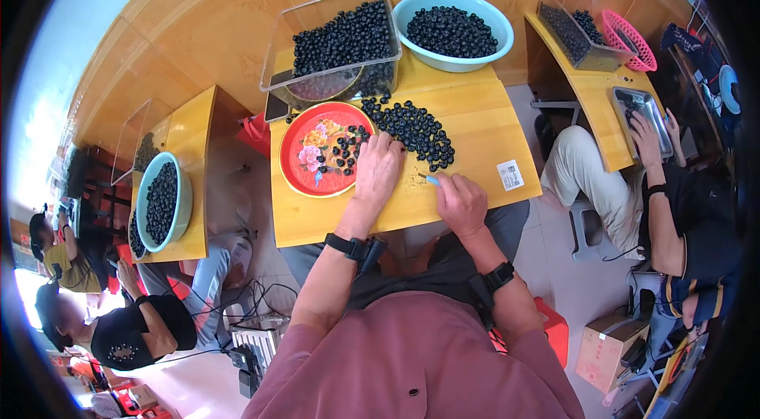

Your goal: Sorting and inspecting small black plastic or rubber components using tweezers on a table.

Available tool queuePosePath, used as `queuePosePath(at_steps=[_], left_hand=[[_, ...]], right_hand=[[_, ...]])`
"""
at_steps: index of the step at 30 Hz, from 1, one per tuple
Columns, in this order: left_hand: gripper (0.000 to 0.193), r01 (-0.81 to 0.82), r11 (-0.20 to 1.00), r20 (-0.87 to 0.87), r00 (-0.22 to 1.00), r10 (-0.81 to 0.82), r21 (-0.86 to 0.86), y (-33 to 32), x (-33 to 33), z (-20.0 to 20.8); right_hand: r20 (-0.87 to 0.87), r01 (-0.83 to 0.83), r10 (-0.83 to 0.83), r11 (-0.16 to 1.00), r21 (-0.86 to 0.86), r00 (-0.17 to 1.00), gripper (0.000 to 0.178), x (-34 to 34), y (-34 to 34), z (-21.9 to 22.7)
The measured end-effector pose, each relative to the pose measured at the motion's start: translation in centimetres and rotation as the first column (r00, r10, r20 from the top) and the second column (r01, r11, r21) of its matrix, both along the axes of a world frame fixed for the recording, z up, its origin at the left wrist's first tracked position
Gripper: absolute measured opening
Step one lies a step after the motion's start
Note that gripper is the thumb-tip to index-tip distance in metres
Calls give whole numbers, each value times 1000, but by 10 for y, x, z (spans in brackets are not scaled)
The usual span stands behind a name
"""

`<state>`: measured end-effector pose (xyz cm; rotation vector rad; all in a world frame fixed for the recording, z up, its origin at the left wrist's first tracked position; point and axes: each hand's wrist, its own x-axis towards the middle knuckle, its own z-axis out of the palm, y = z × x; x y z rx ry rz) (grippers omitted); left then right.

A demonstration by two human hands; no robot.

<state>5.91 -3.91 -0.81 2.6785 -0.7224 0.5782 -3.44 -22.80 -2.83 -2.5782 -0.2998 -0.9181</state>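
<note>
The back of the left hand (378, 169) hides most of its fingers, so whether they pinch one of the dark round fruits (413, 130) cannot be told; the same hand covers part of the red floral tray's (296, 151) right rim. The right hand (461, 201) conceals most of a blue-handled tool (432, 180), leaving its short tip too small to identify. Print on the white label (510, 175) stuck to the surface (479, 114) is too fine to make out. The lower edge cuts off the wearer's mauve shirt (412, 363). At far left, the seated co-workers blur toward the dark rim.
</note>
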Motion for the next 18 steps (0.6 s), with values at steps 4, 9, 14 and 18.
queuePosePath(at_steps=[4, 9, 14, 18], left_hand=[[15, -5, 1000, -68, 998, 4, -16, 2, -8, -1], [16, 31, 994, -65, 997, -38, -101, -1, -13, -2], [19, 68, 953, -133, 985, -112, -296, -1, -23, -8], [19, -64, 799, -282, 950, -135, -598, 1, -38, -11]], right_hand=[[17, -8, 7, 1000, 8, 1000, 13, 0, 1, 0], [5, -8, 8, 1000, -1, 1000, 13, 0, -1, 2], [2, -16, 16, 1000, 12, 1000, 14, 0, 0, 2], [-16, -13, 13, 1000, 7, 1000, 15, -1, 0, 2]])
